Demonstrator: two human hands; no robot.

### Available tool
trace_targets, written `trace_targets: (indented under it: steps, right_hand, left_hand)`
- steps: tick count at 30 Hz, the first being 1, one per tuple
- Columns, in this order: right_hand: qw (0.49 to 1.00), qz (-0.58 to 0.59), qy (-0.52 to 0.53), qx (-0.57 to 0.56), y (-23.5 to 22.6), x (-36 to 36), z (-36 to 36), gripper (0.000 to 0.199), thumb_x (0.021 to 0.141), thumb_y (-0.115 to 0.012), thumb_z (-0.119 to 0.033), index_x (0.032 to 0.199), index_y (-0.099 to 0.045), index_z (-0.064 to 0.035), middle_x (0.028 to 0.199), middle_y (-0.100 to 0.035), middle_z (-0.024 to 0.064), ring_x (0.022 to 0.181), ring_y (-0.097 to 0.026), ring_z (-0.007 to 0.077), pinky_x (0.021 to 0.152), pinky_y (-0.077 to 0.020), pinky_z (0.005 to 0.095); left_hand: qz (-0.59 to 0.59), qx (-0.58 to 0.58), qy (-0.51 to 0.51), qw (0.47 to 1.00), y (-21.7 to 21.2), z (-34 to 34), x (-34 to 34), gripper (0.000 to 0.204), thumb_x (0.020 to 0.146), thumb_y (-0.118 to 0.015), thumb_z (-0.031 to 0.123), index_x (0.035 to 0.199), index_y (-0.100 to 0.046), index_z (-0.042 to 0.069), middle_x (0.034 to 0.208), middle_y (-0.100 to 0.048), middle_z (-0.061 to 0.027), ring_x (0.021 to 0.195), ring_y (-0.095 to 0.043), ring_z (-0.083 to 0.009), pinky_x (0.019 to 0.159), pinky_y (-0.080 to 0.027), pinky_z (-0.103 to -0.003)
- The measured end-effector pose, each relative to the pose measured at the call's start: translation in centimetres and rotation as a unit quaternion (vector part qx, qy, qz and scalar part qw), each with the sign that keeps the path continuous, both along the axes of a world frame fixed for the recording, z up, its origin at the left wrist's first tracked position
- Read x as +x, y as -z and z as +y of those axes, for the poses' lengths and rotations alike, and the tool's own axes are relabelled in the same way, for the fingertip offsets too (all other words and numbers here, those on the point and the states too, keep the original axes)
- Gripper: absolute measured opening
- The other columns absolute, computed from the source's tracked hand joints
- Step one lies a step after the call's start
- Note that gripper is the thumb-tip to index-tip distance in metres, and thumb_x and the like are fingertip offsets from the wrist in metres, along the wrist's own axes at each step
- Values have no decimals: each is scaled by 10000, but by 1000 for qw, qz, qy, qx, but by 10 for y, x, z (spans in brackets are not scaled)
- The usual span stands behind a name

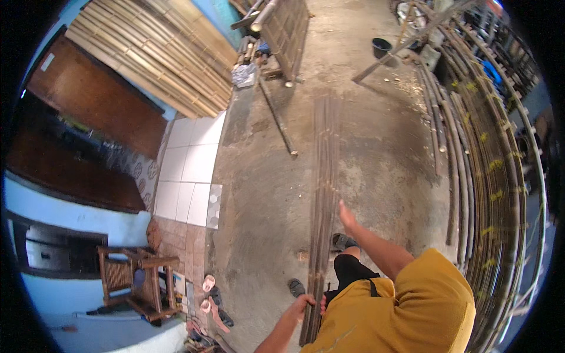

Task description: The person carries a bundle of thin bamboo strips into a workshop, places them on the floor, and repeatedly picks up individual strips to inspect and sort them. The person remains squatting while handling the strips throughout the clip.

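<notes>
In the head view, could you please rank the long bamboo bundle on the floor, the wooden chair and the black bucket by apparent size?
1. Bamboo bundle, the left hand gripping its near end.
2. Wooden chair.
3. Black bucket, though it stands far off, so this is unsure.

a bundle of long bamboo strips (325, 194) lies along the floor (265, 194), running from the person's feet away toward a slatted bamboo panel (286, 32) at the far end, with a single pole (278, 117) lying just left of it. the left hand (303, 306) holds the near end of the bundle, and the right hand (347, 217) hangs just right of it; further right, stacked poles (488, 176) run beside the bundle. far left, a wooden chair (138, 279) stands by the wall, sandals (207, 291) on the floor beside it, and bamboo poles (159, 53) lean on the wall behind
</notes>
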State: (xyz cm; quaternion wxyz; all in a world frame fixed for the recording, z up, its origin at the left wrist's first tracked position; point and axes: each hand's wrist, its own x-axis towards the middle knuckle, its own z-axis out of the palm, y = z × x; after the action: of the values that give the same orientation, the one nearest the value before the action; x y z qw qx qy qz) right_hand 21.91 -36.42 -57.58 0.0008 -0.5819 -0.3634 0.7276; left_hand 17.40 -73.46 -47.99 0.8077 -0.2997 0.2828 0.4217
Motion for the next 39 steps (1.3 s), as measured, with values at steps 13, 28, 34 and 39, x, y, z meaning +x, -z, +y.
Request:
trace_targets:
  steps: [13, 28, 34, 39]
  right_hand:
    - [825, 283, 68, -485, -129, 59, -463, 759, 939, -543, -641, 1388, -449, -36, 1239, -613, 203, 1142, -629, 334, 1018, -504, 485]
    - [953, 113, 140, -244, 192, 219, -547, 324, 935, -728, -274, 1082, -650, 4, 911, -702, 98, 788, -701, 193, 698, -617, 344]
    - [975, 108, 123, -149, 345, 309, -542, 331, 964, -690, -259, 1126, -589, 12, 923, -699, 115, 790, -706, 176, 684, -604, 319]
    - [975, 161, 95, -117, 443, 326, -558, 297, 986, -656, -217, 1129, -566, 27, 942, -709, 146, 806, -709, 181, 703, -599, 317]
  left_hand:
    - [184, 90, 109, 973, 39, -72, -90, 474, 786, -488, 117, 1222, -578, -47, 1103, -662, -178, 941, -671, -291, 910, -575, -435]
    - [627, 53, 483, 609, 384, -134, -6, 831, 915, -611, 613, 1441, -420, -2, 1360, -569, -220, 1234, -577, -338, 1017, -474, -450]
    - [680, 118, 644, 330, 541, -67, -9, 877, 924, -687, 410, 1573, -208, 67, 1602, -247, -229, 1459, -308, -376, 1178, -325, -469]
    - [783, 167, 551, 234, 657, -25, -33, 920, 852, -766, 322, 1578, -220, 178, 1569, -298, -198, 1458, -287, -391, 1196, -267, -519]
